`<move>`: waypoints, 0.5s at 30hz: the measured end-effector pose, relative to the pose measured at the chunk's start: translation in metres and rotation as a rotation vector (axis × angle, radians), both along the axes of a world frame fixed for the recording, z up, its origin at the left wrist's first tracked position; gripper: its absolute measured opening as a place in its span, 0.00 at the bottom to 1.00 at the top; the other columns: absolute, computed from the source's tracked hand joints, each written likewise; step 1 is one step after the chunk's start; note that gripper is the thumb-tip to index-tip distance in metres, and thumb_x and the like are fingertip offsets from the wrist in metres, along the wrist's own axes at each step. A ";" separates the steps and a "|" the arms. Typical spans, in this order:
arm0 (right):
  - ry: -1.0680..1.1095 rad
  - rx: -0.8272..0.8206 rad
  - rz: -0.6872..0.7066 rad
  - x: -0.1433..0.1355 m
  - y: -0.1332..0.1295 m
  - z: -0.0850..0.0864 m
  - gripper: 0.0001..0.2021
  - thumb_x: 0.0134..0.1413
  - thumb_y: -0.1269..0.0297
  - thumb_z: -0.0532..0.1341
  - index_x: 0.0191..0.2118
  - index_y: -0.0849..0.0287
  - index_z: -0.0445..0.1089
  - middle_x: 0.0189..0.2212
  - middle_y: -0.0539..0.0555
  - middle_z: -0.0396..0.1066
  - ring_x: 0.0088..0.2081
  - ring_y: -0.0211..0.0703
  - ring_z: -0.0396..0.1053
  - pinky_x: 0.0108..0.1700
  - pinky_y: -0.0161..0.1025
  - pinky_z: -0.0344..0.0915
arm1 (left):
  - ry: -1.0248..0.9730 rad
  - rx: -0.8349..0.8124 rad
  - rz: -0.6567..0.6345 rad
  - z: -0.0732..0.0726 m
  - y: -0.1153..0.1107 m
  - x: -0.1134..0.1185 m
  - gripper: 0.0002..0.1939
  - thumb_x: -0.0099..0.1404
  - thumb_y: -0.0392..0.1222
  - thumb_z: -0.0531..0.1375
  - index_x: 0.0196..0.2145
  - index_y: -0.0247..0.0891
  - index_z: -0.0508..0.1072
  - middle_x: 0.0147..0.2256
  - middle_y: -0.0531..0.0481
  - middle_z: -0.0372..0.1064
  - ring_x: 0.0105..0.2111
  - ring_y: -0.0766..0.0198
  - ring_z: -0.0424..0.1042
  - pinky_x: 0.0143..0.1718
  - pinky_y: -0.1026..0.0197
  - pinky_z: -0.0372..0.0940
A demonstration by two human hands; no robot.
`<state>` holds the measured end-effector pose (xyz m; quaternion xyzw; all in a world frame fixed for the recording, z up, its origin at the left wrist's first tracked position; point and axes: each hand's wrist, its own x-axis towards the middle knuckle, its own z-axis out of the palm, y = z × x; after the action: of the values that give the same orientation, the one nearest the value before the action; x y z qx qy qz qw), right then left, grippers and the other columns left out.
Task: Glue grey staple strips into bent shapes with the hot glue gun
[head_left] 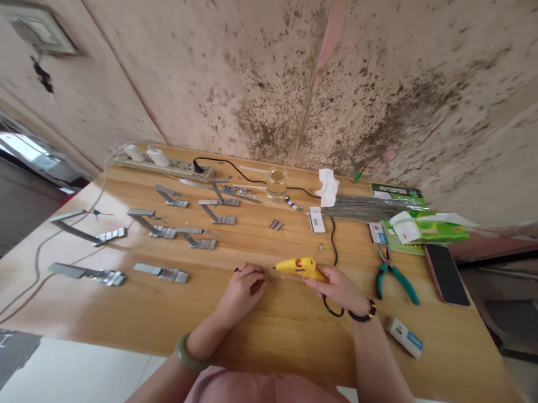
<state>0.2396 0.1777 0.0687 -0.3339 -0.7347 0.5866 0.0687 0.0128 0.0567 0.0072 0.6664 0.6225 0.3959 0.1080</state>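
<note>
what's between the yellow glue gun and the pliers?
Head view: the right hand, wrapped around the handle of the yellow glue gun, then bare tabletop up to the pliers.

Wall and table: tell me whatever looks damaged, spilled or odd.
The wall looks damaged: dark specks, perhaps mould, spread over it, thickest above the glass and to its right. A crumpled tissue lies loose by the wires, like litter. No spill shows; the glass stands upright.
</note>
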 end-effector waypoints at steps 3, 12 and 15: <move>-0.005 0.019 -0.005 0.000 0.000 0.000 0.17 0.53 0.49 0.58 0.35 0.60 0.67 0.22 0.48 0.63 0.22 0.36 0.62 0.25 0.33 0.59 | -0.049 -0.007 0.003 0.000 -0.001 -0.001 0.06 0.61 0.34 0.56 0.30 0.39 0.72 0.35 0.46 0.71 0.37 0.61 0.69 0.40 0.56 0.63; 0.015 -0.002 -0.023 0.000 0.000 -0.004 0.18 0.52 0.48 0.58 0.36 0.60 0.66 0.22 0.47 0.63 0.22 0.36 0.61 0.24 0.33 0.58 | -0.258 -0.069 0.028 0.008 -0.004 -0.005 0.05 0.62 0.39 0.56 0.31 0.38 0.72 0.35 0.46 0.70 0.38 0.61 0.70 0.40 0.57 0.66; 0.011 -0.001 -0.023 0.000 0.000 -0.003 0.17 0.52 0.48 0.58 0.35 0.60 0.66 0.21 0.46 0.62 0.22 0.36 0.61 0.24 0.33 0.58 | -0.323 -0.096 0.055 0.008 -0.004 -0.007 0.07 0.63 0.41 0.56 0.31 0.38 0.71 0.35 0.46 0.70 0.37 0.62 0.70 0.40 0.57 0.66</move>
<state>0.2395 0.1781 0.0657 -0.3392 -0.7301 0.5879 0.0794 0.0058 0.0523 0.0151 0.5709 0.6330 0.4707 0.2275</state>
